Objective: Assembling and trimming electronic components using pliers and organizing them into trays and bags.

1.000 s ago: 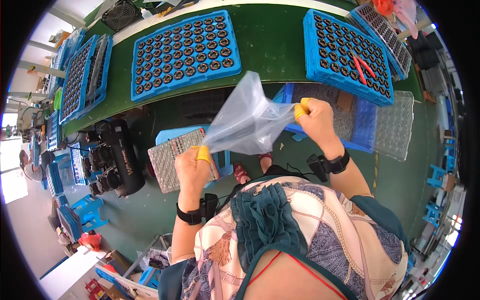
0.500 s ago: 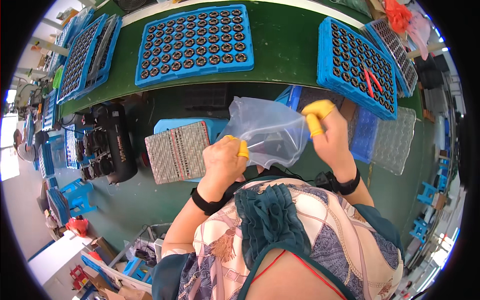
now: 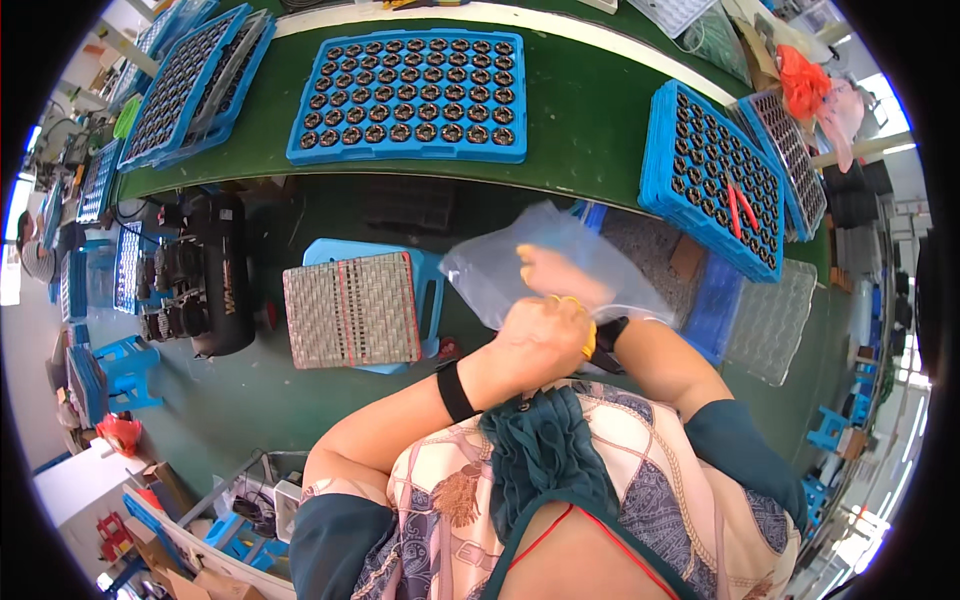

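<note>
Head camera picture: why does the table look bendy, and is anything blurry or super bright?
Head view: the long green table looks curved, probably because the fisheye lens bends straight edges; head view: the right hand looks milky and soft through the thin clear plastic bag; head view: a washed-out white patch glares at the left rim.

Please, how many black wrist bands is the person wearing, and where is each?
2. One band circles the wrist of the left hand. The other band, partly hidden, is at the wrist of the right hand, which shows through the clear plastic bag.
</note>
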{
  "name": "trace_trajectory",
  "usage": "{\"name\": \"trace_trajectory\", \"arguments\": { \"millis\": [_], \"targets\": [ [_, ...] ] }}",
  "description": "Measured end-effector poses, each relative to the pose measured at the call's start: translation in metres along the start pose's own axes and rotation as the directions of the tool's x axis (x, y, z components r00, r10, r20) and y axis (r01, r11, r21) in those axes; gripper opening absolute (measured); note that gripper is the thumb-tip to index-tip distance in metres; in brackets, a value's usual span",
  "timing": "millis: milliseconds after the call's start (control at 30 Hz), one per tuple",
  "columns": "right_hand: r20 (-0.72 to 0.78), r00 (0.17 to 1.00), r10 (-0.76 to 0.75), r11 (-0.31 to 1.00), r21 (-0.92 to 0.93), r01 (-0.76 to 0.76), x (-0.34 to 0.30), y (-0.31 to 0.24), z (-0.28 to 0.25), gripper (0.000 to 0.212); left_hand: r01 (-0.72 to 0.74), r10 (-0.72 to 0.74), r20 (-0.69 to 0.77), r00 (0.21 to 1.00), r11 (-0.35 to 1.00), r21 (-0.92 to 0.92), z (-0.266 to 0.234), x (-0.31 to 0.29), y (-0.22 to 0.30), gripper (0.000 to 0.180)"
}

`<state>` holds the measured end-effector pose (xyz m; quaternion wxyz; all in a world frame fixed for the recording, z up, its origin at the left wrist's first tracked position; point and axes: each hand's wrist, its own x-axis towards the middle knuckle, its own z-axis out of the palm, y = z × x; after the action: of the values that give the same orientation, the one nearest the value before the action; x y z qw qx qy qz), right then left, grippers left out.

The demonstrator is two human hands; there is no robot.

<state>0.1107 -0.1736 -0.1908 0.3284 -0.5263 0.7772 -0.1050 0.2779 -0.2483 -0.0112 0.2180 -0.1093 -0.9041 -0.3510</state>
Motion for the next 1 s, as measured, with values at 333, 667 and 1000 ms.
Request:
{"name": "trace_trajectory", "arguments": {
  "millis": [333,667,1000],
  "targets": [
    [0.028,0.902,0.431,0.570,0.766,-0.296,-0.008,-0.094,-0.068,0.071,0.037,0.022,0.165,0.986,0.937,-0.347,-0.005,0.005,0.031,0.014],
    [0.058,0.986,0.156,0.568,0.812,-0.138,-0.059,-0.143,-0.092,0.068,0.461,-0.484,-0.529,0.697,0.868,-0.185,-0.082,-0.062,-0.016,0.015],
    [0.051,0.954,-0.295,0.440,0.894,0.089,-0.075,-0.199,-0.108,0.105,-0.271,-0.889,-0.036,0.457,-0.101,-0.957,-0.079,-0.143,-0.081,0.061]
  ]
}}
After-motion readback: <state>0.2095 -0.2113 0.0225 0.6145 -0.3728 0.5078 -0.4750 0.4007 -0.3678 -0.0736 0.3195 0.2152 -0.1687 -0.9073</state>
